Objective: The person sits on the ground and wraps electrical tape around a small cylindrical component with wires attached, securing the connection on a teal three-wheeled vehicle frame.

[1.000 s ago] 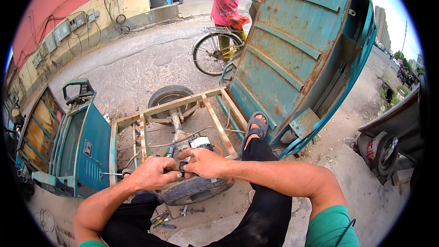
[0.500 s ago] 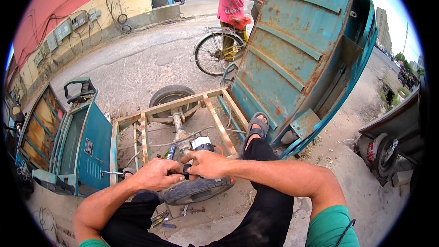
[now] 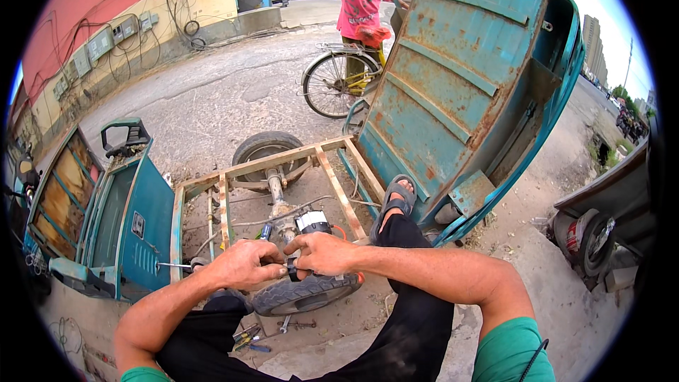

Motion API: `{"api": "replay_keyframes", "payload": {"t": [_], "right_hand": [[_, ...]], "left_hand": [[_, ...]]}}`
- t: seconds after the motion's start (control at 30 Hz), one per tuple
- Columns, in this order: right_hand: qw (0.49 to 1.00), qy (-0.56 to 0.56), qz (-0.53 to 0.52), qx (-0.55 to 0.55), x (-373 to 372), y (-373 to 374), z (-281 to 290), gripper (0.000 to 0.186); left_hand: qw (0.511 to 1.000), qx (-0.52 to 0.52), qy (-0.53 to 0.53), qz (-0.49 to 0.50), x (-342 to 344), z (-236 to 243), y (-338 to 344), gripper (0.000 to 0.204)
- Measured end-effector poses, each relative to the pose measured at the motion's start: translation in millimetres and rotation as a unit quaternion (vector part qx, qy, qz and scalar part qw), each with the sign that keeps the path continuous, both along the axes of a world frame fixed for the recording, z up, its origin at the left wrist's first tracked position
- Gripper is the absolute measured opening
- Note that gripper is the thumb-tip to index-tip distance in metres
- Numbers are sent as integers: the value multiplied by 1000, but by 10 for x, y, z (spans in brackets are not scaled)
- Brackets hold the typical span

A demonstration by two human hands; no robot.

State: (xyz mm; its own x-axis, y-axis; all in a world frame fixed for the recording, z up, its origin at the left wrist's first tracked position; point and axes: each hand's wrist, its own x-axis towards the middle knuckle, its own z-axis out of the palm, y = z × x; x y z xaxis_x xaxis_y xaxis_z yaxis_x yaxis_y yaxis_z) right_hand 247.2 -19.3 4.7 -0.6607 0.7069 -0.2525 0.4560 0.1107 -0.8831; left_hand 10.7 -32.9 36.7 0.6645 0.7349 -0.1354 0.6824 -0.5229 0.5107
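Pinching a small black part [image 3: 292, 269] near the lower centre of the view, my right hand [image 3: 324, 253] has its grip closed on it between the thumb and fingers. My left hand [image 3: 244, 265] is just beside it on the left, with its fingers bent toward the same part; I cannot tell whether this grip is holding anything. The black part is seen above the near tyre [image 3: 304, 297], which lies at the lower middle.

Just above my hands I see a silver and black motor housing [image 3: 312, 222] on the axle [image 3: 276, 194], and a tool with a blue handle [image 3: 266, 230]. The axle goes up to the far wheel [image 3: 267, 158], under a rusty beige chassis [image 3: 338, 184]. On the ground, below the near tyre, there are a wrench [image 3: 285, 324] and some pliers [image 3: 245, 337].

A rusty teal cargo bed [image 3: 445, 71] stands tilted at upper right. At the top centre, a person in a pink shirt [image 3: 359, 10] is beside a yellow bicycle [image 3: 351, 85].
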Motion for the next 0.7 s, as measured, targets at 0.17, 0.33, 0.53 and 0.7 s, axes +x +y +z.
{"api": "replay_keyframes", "payload": {"t": [0.17,0.33,0.53,0.7], "right_hand": [[1000,-2,-6,-10,-45,6,-4,45],[999,39,30,20,-74,68,-153,20],[1000,-1,16,14,-50,-39,51,15],[999,40,18,25,-34,58,-189,13]], "left_hand": [[980,182,-75,38,27,315,18,70],[855,487,-151,-95,537,980,-129,81],[841,422,-324,-99,1000,1327,-100,75],[864,391,-300,-101,829,1271,-126,74]]}}
